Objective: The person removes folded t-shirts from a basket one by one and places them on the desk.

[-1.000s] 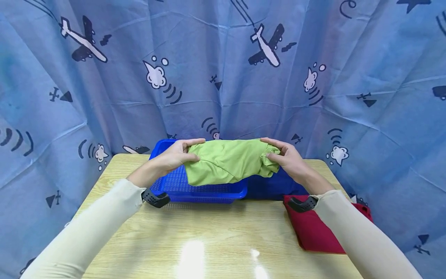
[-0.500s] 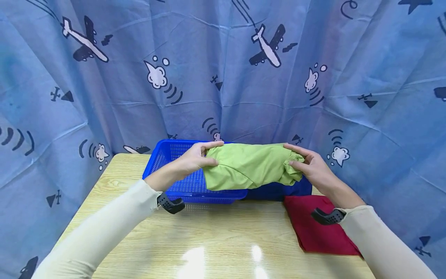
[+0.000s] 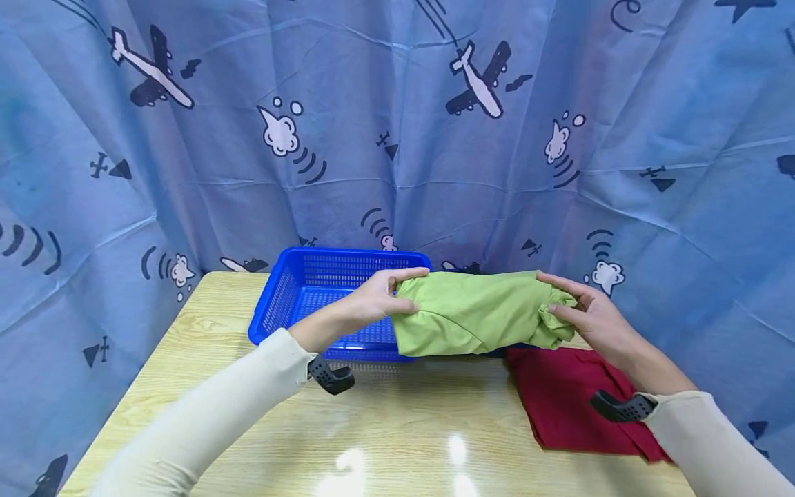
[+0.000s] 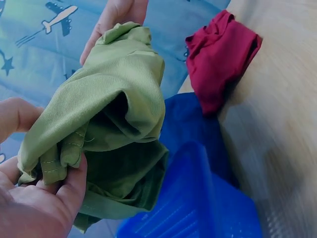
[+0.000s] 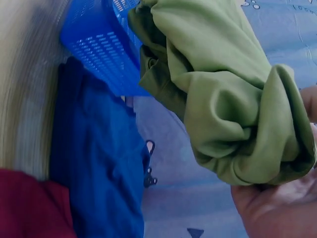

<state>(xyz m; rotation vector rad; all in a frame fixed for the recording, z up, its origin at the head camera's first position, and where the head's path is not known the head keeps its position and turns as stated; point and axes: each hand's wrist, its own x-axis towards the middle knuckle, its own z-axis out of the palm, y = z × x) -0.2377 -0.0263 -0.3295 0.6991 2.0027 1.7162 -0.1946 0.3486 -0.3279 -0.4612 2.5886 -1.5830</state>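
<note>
A folded light-green garment [image 3: 478,310] with stitched hems hangs in the air between my two hands, stretched sideways over the right part of the blue basket and the cloth beside it. My left hand [image 3: 388,298] pinches its left end, thumb in front and fingers over the top. At the bunched right end, my right hand [image 3: 590,314] grips it the same way. Loose folds and a dark hollow show at the left end of the green garment [image 4: 114,114] in the left wrist view. Its rolled right end [image 5: 242,124] fills much of the right wrist view.
A blue perforated plastic basket [image 3: 263,314] stands at the back of the wooden table [image 3: 298,442]. Right of it lies a folded dark-blue cloth [image 5: 99,153], mostly hidden in the head view. A folded red cloth [image 3: 571,407] lies at the table's right. A blue airplane-print curtain [image 3: 348,138] hangs behind.
Both hands have carried the green garment to the right and slightly lower. More of the basket's inside shows now, and the garment covers most of the dark-blue cloth.
</note>
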